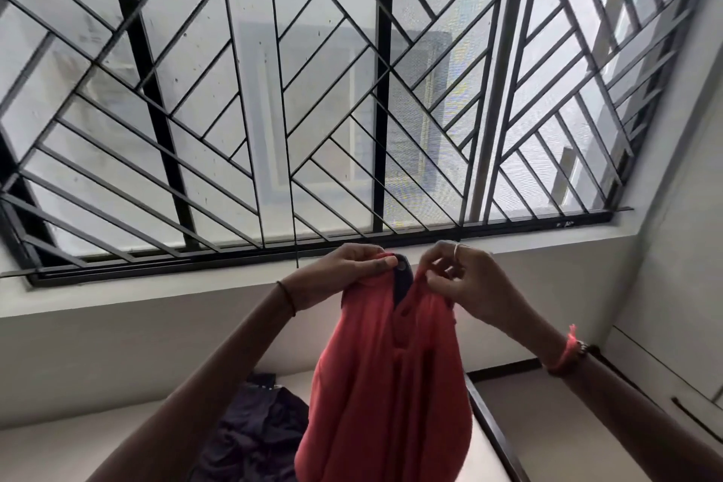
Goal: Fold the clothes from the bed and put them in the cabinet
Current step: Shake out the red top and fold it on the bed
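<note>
Before a black-barred window (385,90), a red polo shirt (387,395) hangs over the bed (58,450), its collar pinched in the grip of the left hand (344,270) and right hand (465,282), dark clothes (254,430) lying below left.

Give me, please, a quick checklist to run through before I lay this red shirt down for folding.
1. Left hand pinches the red polo shirt at the collar: ok.
2. Right hand pinches the other collar side: ok.
3. Shirt spread out: not ok, it hangs bunched.
4. Bare spot on the bed underneath: cannot tell, the shirt hides it.
5. Dark garment out of the way: cannot tell, it lies crumpled close by.
</note>
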Motion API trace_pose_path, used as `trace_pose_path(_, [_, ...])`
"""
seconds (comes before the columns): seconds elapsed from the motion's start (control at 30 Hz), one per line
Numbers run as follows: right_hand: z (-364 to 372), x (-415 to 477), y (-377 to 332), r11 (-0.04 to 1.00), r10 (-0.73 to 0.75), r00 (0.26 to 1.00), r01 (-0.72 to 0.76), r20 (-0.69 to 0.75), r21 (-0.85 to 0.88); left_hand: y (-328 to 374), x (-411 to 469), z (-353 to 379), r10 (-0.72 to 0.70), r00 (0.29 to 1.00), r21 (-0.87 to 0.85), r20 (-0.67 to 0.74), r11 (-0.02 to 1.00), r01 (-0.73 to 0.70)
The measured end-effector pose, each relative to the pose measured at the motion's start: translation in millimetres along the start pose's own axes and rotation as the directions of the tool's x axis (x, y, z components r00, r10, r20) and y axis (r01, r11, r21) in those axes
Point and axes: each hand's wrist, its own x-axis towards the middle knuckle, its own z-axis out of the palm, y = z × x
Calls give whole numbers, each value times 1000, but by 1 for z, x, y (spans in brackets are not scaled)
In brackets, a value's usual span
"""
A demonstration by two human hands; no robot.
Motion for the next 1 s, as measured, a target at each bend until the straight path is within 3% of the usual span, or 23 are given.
trace_pose_path(0.1, [2, 0, -1, 943, -290, 954, 273, -68, -192, 3, -1, 2, 3, 1000, 23, 13, 1000, -4])
trace_pose_path(0.17, [1, 0, -2, 901, -385, 921, 360, -62, -242, 9, -2, 3, 13, 1000, 17, 5, 1000, -13])
trace_pose_path(0.53, [-10, 16, -4, 813, -501, 858, 511, 113, -278, 10, 0, -3, 25, 999, -39, -34, 999, -26])
trace_pose_path(0.73, [-13, 22, -8, 664, -614, 762, 639, 206, -387, 7, 3, 2, 52, 991, -127, -120, 990, -67])
trace_pose_path(0.87, [-15, 26, -2, 591, -590, 763, 631, 263, -502, 6, 6, 9, 52, 988, -141, -147, 987, -73])
trace_pose_path(1.0, [-16, 28, 1, 644, -560, 794, 597, 237, -479, 4, 5, 12, 56, 983, -155, -174, 984, -84])
